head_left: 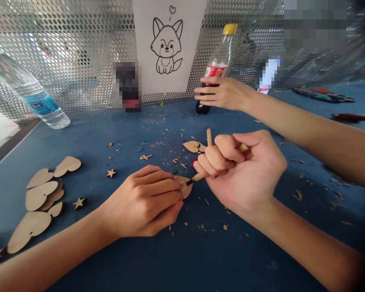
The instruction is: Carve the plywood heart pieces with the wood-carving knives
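Observation:
My left hand point(146, 202) is closed, its fingers pinching a small wooden heart piece point(187, 187) down on the blue table point(134, 259). My right hand point(240, 172) is in a fist round a wooden-handled carving tool point(209, 138), whose dark tip touches the piece at my left fingertips. Just beyond lies another wooden heart point(192, 146). Another person's hand point(222, 93) reaches in from the right and grips a cola bottle point(219, 65) with a yellow cap.
A pile of wooden hearts point(39, 194) and small wooden stars point(111, 173) lie at the left. A clear water bottle point(30, 93) leans at the far left. A fox drawing point(167, 44) stands against the perforated metal screen point(79, 52). Wood chips litter the table.

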Demonstrator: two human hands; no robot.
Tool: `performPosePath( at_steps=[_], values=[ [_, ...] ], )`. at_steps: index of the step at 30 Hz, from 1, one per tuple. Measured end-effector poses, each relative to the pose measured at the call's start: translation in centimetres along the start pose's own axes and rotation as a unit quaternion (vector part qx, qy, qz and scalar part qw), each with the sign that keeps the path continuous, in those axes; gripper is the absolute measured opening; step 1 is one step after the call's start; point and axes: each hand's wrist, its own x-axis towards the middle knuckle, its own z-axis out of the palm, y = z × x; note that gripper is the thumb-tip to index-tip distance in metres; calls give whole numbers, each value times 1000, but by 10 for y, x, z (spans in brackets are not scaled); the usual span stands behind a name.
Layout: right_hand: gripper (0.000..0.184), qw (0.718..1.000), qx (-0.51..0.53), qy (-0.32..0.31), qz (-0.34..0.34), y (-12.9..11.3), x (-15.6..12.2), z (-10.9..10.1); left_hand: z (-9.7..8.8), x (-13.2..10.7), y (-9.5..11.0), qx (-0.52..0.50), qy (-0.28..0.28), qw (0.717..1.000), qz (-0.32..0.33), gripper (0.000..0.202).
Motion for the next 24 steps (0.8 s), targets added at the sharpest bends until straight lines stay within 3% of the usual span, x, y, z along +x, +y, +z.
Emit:
performPosePath(
  at_steps=[9,13,17,20,24],
  values=[
    [43,997,-72,18,1,6,4,21,-1,0,1,4,4,1000,2,13],
    [41,990,-143,-14,2,17,6,32,-3,-2,3,4,-5,1000,-4,14],
    [39,986,-162,-34,-31,23,2,30,-3,-3,4,9,1,1000,-1,12],
    [40,990,-135,-34,-21,22,2,25,-1,-2,4,12,5,1000,7,10],
    [39,998,-30,40,29,14,10,16,1,-2,4,7,10,1000,6,9]
  ],
)
